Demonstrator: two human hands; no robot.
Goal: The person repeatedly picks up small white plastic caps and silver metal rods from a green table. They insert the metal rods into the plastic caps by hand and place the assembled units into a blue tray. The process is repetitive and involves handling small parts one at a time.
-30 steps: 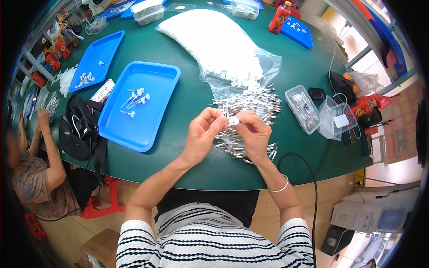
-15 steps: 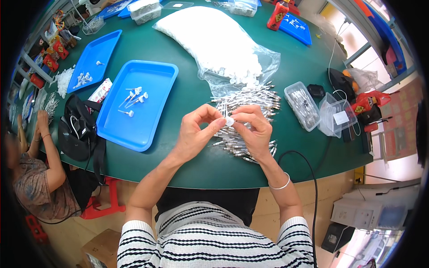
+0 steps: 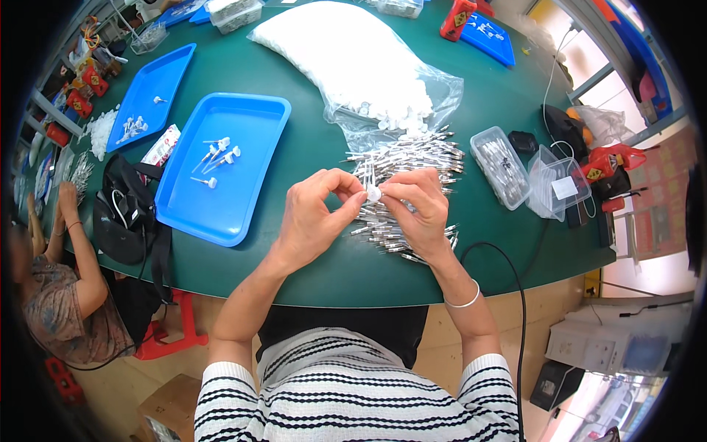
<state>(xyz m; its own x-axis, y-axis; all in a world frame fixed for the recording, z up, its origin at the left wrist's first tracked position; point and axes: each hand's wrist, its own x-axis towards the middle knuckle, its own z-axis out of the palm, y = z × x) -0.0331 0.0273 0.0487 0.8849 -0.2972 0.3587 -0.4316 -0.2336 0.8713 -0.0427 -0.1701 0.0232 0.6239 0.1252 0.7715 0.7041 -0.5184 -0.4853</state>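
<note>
My left hand (image 3: 311, 221) and my right hand (image 3: 420, 212) meet over the near part of the table, fingertips closed in a pinch. Between them is a small round white plastic cap (image 3: 373, 193). Thin metal pins seem to stand up behind it, though I cannot tell whether they are joined to it. Under and beyond my hands spreads a heap of slim metal rods (image 3: 423, 156). A large clear bag of white plastic pieces (image 3: 335, 55) lies behind the heap, its mouth towards me. Left of my hands, a blue tray (image 3: 239, 188) holds several white-capped metal pieces (image 3: 219, 151).
Another blue tray (image 3: 163, 81) lies farther left, by a black bag (image 3: 121, 214) with straps. At right are a clear box of metal rods (image 3: 501, 166) and an open clear container (image 3: 552, 173). A red bottle (image 3: 457, 20) stands far back. A co-worker (image 3: 70, 287) sits at left.
My hands have shifted slightly upward in view, still pinching the white cap. The cap has turned a little, and the pins behind it show more clearly. The whole view has shifted slightly.
</note>
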